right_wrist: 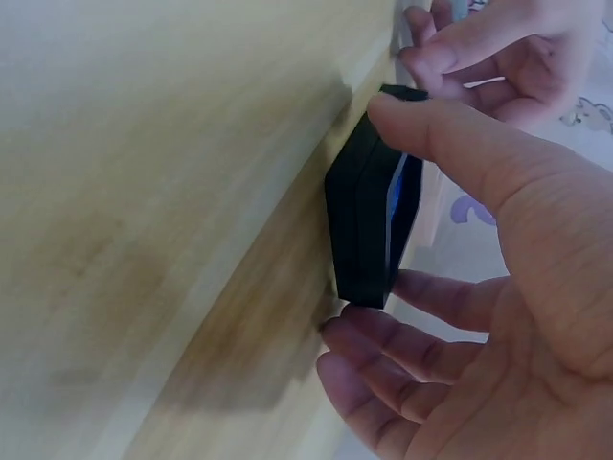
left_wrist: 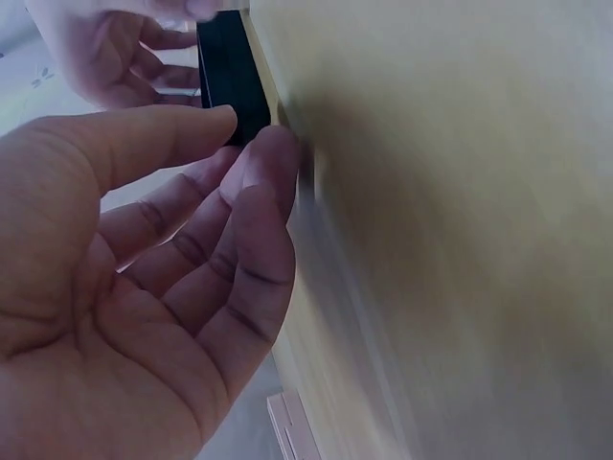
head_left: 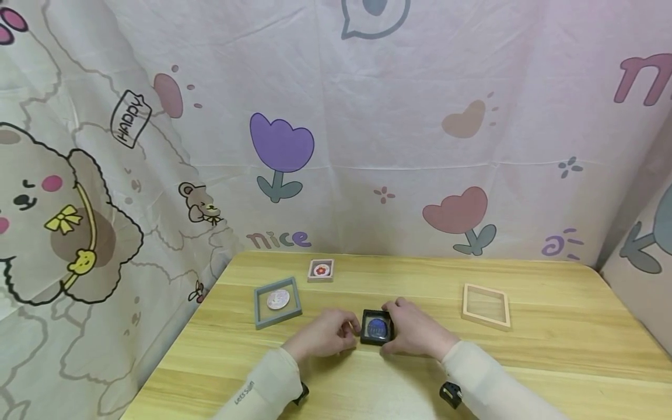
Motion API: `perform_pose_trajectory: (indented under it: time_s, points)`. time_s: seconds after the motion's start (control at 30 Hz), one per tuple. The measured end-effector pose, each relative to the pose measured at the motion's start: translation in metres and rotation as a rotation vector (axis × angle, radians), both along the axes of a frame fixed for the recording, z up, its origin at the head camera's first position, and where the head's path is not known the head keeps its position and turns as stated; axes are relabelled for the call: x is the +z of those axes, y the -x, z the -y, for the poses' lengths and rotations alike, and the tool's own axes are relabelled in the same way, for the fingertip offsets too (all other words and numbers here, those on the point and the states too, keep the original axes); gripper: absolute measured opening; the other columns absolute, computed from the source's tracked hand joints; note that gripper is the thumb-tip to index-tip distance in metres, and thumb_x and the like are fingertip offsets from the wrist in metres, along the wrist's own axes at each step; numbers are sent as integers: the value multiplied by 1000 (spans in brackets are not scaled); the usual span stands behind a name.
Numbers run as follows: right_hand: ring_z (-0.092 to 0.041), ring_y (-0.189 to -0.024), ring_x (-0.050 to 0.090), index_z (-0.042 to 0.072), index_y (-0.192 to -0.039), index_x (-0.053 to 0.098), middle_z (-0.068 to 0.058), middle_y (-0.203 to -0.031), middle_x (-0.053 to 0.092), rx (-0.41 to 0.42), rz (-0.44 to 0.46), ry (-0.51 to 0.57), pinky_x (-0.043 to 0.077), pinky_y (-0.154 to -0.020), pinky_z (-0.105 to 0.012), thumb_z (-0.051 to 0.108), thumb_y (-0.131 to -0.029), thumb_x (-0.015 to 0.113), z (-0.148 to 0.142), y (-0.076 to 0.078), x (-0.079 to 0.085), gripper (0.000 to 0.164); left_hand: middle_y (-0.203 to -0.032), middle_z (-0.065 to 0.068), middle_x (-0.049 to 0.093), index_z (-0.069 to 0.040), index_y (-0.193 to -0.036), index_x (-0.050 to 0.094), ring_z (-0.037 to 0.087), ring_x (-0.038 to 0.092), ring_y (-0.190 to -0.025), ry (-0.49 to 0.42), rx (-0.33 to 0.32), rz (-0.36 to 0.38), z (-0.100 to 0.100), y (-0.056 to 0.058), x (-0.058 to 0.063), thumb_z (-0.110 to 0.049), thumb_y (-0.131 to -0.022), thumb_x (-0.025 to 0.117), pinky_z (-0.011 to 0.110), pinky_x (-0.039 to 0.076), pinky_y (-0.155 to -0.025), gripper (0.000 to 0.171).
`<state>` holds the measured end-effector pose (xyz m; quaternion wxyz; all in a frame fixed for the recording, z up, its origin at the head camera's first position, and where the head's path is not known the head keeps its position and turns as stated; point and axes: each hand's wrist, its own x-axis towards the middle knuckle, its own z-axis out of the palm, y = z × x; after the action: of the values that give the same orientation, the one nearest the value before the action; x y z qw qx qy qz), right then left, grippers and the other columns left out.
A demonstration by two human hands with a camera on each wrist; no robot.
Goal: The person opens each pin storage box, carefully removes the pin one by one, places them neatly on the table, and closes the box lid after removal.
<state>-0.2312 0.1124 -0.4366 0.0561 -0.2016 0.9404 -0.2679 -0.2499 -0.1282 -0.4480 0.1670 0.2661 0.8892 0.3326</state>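
Note:
A small square black display frame [head_left: 377, 328] with a round dark blue piece inside sits on the wooden table between the two hands. My right hand [head_left: 417, 329] holds it from the right. In the right wrist view the thumb [right_wrist: 441, 125] lies along one side of the black frame [right_wrist: 369, 201], with fingers at its opposite end. Just left of the frame is my left hand [head_left: 328, 333], its fingers loosely bent and nothing between them. The left wrist view has its thumb tip [left_wrist: 225, 123] overlapping the frame's edge [left_wrist: 230, 67].
Further left lies a grey-blue frame [head_left: 257, 309] with a pale round disc [head_left: 278, 299]. Behind it stands a small pinkish frame [head_left: 321, 279] holding a red flower piece. To the right is a light wood-coloured frame [head_left: 485, 306]. A printed curtain [head_left: 367, 146] hangs behind the table [head_left: 567, 338].

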Motion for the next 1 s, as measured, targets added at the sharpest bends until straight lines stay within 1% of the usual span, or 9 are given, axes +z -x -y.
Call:
perform_pose_trajectory:
  time_s: [0.2, 0.3, 0.47, 0.53, 0.6, 0.7, 0.8, 0.9, 1.0]
  points:
    - [-22, -94, 59, -6, -127, 67, -13, -110, 65, 10, -28, -14, 61, -87, -48, 22, -69, 99, -1, 5, -4, 72, -78, -6, 64, -3, -109, 72, 3, 58, -54, -22, -13, 18, -3, -3, 1, -3, -93, 76, 17, 51, -53, 16]
    - [-20, -89, 60, -3, -122, 70, -10, -105, 67, 1, -39, -37, 61, -82, -45, 27, -67, 100, -3, 4, -3, 69, -79, -6, 65, -3, -110, 73, 3, 58, -57, -29, -17, 18, -3, -5, 0, -3, -93, 76, 17, 52, -56, 17]
    - [-15, -80, 59, 1, -116, 73, -3, -96, 69, -33, 2, -26, 58, -73, -39, 36, -65, 98, -10, 0, 7, 67, -85, -7, 67, -9, -115, 73, 2, 62, -67, -54, -15, 28, -1, -9, 0, -8, -94, 79, 18, 56, -65, 21]
    - [-14, -79, 60, 2, -115, 73, -1, -95, 70, -29, 22, 1, 58, -72, -37, 38, -66, 98, -14, -1, 12, 65, -88, -7, 68, -11, -119, 72, 3, 64, -71, -86, -10, 38, 0, -10, 0, -10, -94, 80, 19, 58, -65, 26]
    - [-13, -79, 60, 2, -115, 74, 0, -94, 71, -16, 30, 15, 57, -71, -35, 41, -68, 96, -18, -2, 15, 65, -94, -3, 71, -11, -125, 69, 5, 66, -75, -129, -4, 58, 2, -12, 1, -12, -94, 81, 19, 59, -67, 34]
    - [-12, -80, 61, 1, -115, 75, 0, -96, 73, 10, 35, 47, 57, -71, -32, 43, -71, 95, -23, -5, 21, 64, -107, 3, 73, -10, -140, 62, 7, 69, -84, -192, 6, 84, 2, -16, 3, -19, -93, 84, 20, 61, -73, 53]
    - [-14, -82, 63, 1, -116, 75, -1, -99, 74, 22, 51, 74, 57, -72, -32, 43, -72, 94, -27, -9, 26, 64, -122, 9, 72, -8, -151, 55, 9, 72, -94, -246, 27, 108, 1, -19, 5, -25, -92, 86, 20, 62, -80, 68]
    - [-18, -88, 65, 3, -118, 75, -2, -102, 75, 17, 69, 92, 58, -75, -35, 45, -72, 93, -30, -13, 33, 64, -133, 11, 69, -8, -155, 51, 12, 74, -103, -306, 61, 144, -1, -22, 7, -28, -92, 86, 24, 65, -82, 75]
    - [-21, -94, 67, 6, -120, 76, -1, -104, 75, 14, 77, 101, 58, -78, -38, 47, -73, 93, -32, -17, 40, 65, -139, 11, 68, -8, -156, 52, 16, 74, -109, -369, 95, 183, -3, -25, 9, -28, -92, 87, 27, 66, -83, 76]
